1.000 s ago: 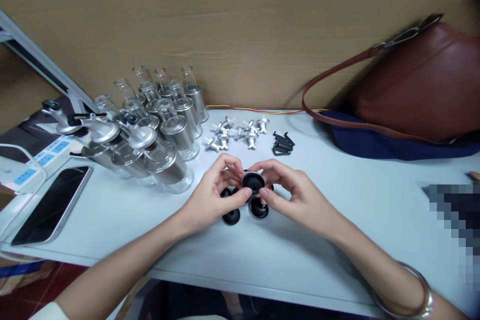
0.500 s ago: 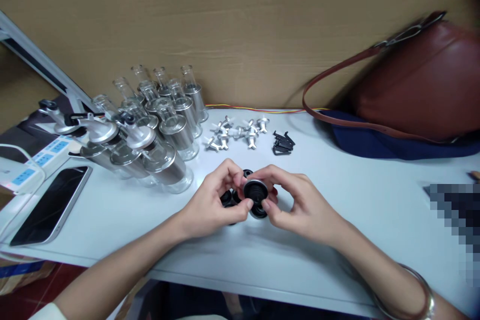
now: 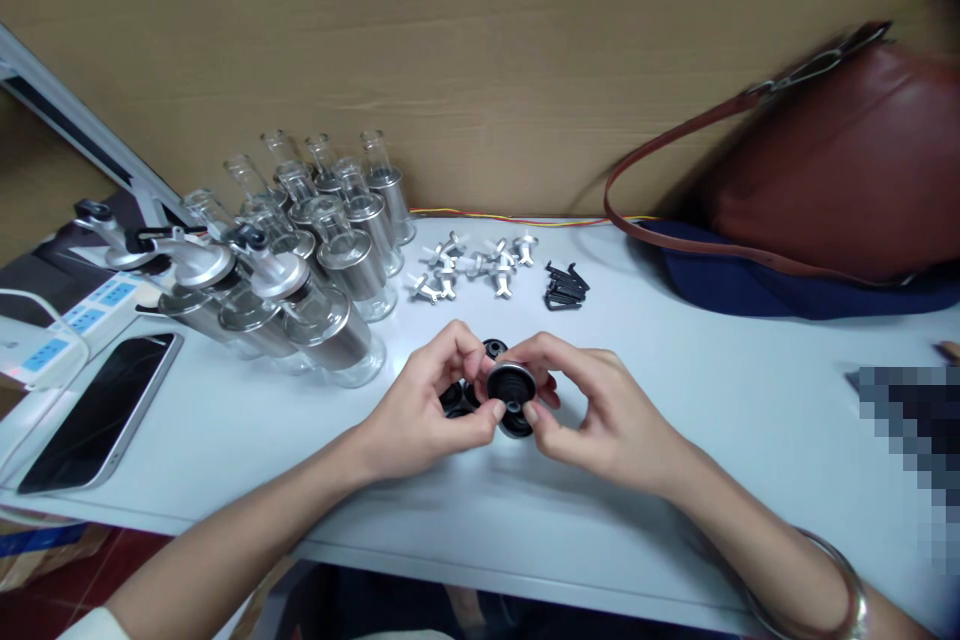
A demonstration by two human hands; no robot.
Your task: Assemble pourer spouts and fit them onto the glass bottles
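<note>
Both hands meet at frame centre: left hand (image 3: 424, 410) and right hand (image 3: 600, 415) pinch one black round cap (image 3: 511, 386) with a silver rim between thumbs and fingertips, just above the white table (image 3: 750, 440). More black caps (image 3: 459, 398) lie underneath, count unclear. Metal-and-glass bottles (image 3: 330, 250) stand upper left.

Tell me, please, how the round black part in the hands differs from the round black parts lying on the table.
The held part is pinched clear of the table between the fingertips of the left hand and right hand; the loose parts lie on it. The held part shows its face and a silver rim; the loose parts are partly hidden behind the hands, with no rim visible. Both are black and round.
</note>
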